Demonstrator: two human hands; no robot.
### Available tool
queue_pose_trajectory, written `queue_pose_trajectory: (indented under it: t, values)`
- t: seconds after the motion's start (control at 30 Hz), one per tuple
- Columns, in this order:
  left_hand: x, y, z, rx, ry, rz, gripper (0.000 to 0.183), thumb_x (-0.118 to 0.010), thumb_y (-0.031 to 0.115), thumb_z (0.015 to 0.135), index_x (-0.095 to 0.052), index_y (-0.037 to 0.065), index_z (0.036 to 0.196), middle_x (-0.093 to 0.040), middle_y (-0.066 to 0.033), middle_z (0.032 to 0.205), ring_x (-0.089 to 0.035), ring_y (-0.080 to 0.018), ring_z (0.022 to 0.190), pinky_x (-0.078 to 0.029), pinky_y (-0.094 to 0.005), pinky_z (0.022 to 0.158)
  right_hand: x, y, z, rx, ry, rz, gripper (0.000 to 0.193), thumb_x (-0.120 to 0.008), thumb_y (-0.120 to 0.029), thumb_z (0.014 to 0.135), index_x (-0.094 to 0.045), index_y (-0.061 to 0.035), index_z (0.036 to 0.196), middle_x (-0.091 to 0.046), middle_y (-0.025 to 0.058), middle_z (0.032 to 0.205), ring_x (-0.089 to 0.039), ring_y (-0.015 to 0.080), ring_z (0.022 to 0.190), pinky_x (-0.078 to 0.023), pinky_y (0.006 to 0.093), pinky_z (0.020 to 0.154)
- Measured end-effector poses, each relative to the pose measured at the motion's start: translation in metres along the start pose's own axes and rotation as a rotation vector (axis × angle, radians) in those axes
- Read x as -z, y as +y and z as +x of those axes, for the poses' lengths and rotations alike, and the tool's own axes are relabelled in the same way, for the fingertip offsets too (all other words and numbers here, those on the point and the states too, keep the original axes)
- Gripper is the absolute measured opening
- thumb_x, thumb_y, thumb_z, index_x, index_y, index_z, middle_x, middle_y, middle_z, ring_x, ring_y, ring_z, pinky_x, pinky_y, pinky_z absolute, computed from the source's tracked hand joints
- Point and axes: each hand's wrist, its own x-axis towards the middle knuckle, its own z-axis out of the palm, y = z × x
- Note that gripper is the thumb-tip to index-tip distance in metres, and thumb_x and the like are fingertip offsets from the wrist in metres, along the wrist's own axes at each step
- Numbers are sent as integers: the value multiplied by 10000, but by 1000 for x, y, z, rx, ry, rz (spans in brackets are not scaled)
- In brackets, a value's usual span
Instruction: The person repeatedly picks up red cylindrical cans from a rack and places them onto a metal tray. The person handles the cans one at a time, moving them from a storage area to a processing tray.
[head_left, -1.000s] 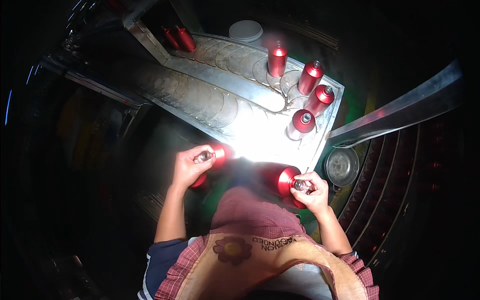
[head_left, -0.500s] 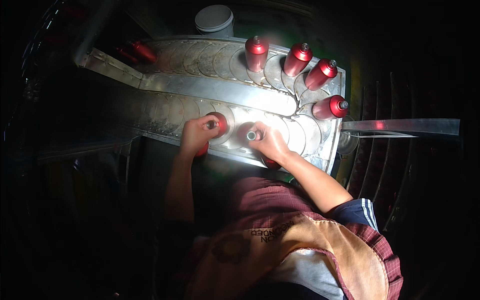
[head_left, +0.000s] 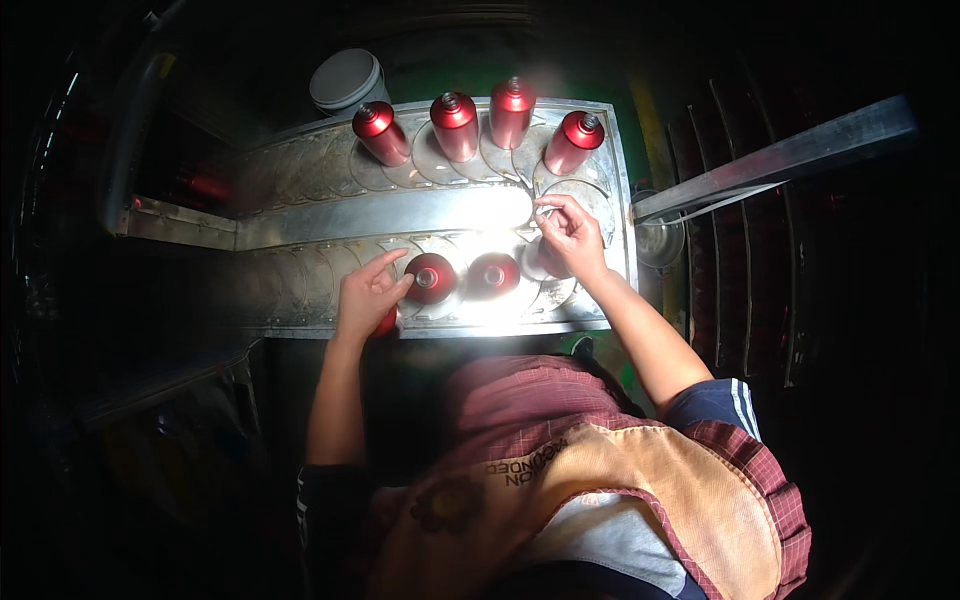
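Note:
Red metal bottles with narrow open necks stand on a conveyor (head_left: pixel 320 328) of overlapping curved plates. My left hand (head_left: pixel 368 298) is open, its fingers spread beside the left one of two near-side bottles (head_left: pixel 431 280). A second bottle (head_left: pixel 494 277) stands just right of it in bright light. My right hand (head_left: pixel 575 240) hovers at the conveyor's right bend, fingers loosely bent and apart, with nothing visible between them. Beneath it is another red bottle (head_left: pixel 546 260), its neck hidden by the hand. Below my left hand, part of a red bottle (head_left: pixel 387 322) shows at the near edge.
Several red bottles (head_left: pixel 454 128) stand along the conveyor's far side. A smooth metal divider (head_left: pixel 390 220) runs down its middle. Behind it stands a white bucket (head_left: pixel 345 82). A metal bar (head_left: pixel 780 160) juts out at the right, beside dark racks (head_left: pixel 745 240).
Both hands have come off the bottle necks they were pinching. My right hand has moved right and farther away. The far-side bottles stand farther left, and the view has shifted.

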Motion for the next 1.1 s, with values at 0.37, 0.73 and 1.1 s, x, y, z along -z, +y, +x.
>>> queue_pose_trajectory:
  t: [0.37, 0.73, 1.1]
  values:
    - [-64, 31, 50, -191, 526, 154, 231, -537, 115, 995, -664, -11, 1141, -584, -31, 828, -523, -106, 736, -440, -260, 644, 138, -13, -30, 387, 262, 24, 343, -662, 5, 854, -615, -52, 1189, -648, 13, 929, -608, 79, 808, -499, 235, 684]
    - [-497, 191, -40, -188, 14, -340, 221, -570, 124, 990, -656, -33, 861, -602, -48, 677, -486, -78, 552, -386, -208, 541, 466, 53, -220, 159, 547, 179, 398, -609, 71, 868, -536, -72, 1233, -558, -23, 877, -528, 34, 745, -455, 197, 666]
    - [-771, 282, 27, -3, -596, -253, 214, -620, 199, 986, -706, 8, 942, -659, 5, 739, -452, -31, 572, -349, -195, 530, 677, 70, -344, -62, 1001, 238, 188, -567, 2, 932, -643, -54, 1094, -610, -24, 890, -549, 48, 745, -442, 202, 644]
